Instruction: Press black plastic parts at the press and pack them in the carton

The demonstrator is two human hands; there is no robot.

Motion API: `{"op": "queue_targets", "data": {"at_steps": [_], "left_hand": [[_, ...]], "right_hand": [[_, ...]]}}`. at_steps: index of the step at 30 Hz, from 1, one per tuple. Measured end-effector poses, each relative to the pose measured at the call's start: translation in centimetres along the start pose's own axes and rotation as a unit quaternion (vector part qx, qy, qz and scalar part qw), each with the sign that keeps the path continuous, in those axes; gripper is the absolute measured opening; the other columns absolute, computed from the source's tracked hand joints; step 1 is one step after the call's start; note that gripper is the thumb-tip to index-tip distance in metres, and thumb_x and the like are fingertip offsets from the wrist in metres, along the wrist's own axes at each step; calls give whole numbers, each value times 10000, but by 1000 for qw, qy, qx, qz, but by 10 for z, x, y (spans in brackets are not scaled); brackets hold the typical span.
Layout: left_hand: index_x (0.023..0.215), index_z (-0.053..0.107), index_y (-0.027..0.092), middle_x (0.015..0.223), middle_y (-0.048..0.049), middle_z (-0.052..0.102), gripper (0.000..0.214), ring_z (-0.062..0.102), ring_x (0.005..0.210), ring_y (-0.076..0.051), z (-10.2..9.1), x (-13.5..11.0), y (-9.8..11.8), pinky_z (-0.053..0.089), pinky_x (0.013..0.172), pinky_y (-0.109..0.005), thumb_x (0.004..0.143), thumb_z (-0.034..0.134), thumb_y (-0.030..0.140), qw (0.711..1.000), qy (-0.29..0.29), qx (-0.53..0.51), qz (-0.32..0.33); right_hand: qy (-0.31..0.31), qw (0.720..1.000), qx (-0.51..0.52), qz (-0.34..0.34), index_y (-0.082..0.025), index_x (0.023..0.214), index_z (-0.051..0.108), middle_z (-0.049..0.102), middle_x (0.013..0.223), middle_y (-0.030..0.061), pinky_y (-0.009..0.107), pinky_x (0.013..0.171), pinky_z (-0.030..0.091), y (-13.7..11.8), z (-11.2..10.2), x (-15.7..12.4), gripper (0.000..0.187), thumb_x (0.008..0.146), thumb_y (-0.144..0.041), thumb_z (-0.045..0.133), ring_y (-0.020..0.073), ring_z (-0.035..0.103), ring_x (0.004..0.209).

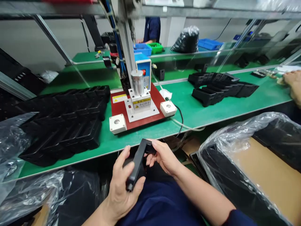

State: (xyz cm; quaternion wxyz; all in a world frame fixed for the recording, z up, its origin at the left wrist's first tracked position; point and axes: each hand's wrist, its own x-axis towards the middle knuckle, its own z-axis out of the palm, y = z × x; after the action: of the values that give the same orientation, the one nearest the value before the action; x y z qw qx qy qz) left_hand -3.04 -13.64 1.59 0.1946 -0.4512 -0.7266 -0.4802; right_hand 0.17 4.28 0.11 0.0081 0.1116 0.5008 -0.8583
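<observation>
Both my hands hold one black plastic part (138, 158) over my lap, just below the front edge of the green bench (202, 113). My left hand (123, 185) wraps around its lower end, thumb up along the side. My right hand (164, 157) pinches its upper end with closed fingers. Right ahead on the bench stands a small press (138, 94) on a red base with two white button blocks and a metal cylinder.
A large pile of black plastic parts (68, 119) lies left of the press, a smaller stack (221, 86) to the right. Plastic-lined boxes sit at my right (254, 166) and lower left (35, 194). Another person's hand (293, 84) rests at the far right; a person in blue (152, 29) stands behind.
</observation>
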Motion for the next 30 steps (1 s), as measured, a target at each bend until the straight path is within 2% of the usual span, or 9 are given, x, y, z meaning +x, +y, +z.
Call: {"op": "queue_targets", "data": {"at_steps": [2,4,6,8,13,16,19,24,30], "left_hand": [[1444,301,184,1466,-242,356,609,508,1255,-340,0,11,-4,548,922,-486,896,558,257,992,-11,-60,-108],[1400,385,165,1308,-238,540,556,651,1045,-301,0,24,-10,606,781,-395,920,500,421,970,-36,-139,-195],[1256,524,178,1070,-174,678,450,701,805,-242,-1,41,-21,602,628,-322,917,489,473,940,-42,-212,-264],[1102,600,183,1004,-124,694,343,688,794,-216,-1,64,-34,575,629,-291,897,544,452,924,2,-230,-305],[966,648,187,968,-59,679,313,623,925,-203,3,155,-63,493,838,-314,825,639,466,950,146,-146,-235],[946,639,186,963,-55,669,321,604,925,-185,9,219,-78,466,863,-301,851,579,486,960,174,-155,-158],[979,633,176,992,-67,667,336,600,952,-190,20,262,-97,459,886,-308,849,552,475,959,178,-169,-145],[895,677,161,932,-76,683,309,609,929,-226,36,271,-123,473,849,-343,849,478,393,957,160,-163,-178],[972,672,176,960,-57,682,338,609,933,-208,33,264,-117,469,858,-325,879,418,379,962,159,-139,-174]], "right_hand": [[10,996,-6,-92,-195,1195,570,667,871,72,257,566,535,-10,-3,4,465,862,-517,616,176,670,691],[-7,985,-46,-168,-230,1263,534,662,986,87,322,683,554,-23,-8,8,477,870,-486,622,202,667,799],[-50,972,-104,-205,-257,1351,464,644,1080,95,356,770,548,-39,-14,13,558,864,-464,641,205,651,860],[-100,956,-157,-226,-271,1420,375,615,1166,101,375,850,529,-57,-17,22,688,832,-446,688,211,634,944],[-129,907,-247,-317,-272,1405,387,592,1222,98,405,943,495,-112,-7,62,684,819,-407,711,231,603,1078],[-69,869,-281,-401,-245,1332,473,581,1247,93,397,1011,451,-148,4,95,527,862,-409,643,224,572,1140],[-25,843,-300,-446,-204,1313,481,574,1250,99,370,1042,419,-174,8,125,502,870,-411,598,211,553,1161],[-8,840,-338,-425,-183,1272,511,614,1103,75,341,932,478,-182,-2,148,435,885,-376,554,187,601,996],[-31,844,-303,-440,-246,1260,505,581,1210,58,339,1009,419,-166,-10,156,385,903,-375,566,197,552,1118]]}}
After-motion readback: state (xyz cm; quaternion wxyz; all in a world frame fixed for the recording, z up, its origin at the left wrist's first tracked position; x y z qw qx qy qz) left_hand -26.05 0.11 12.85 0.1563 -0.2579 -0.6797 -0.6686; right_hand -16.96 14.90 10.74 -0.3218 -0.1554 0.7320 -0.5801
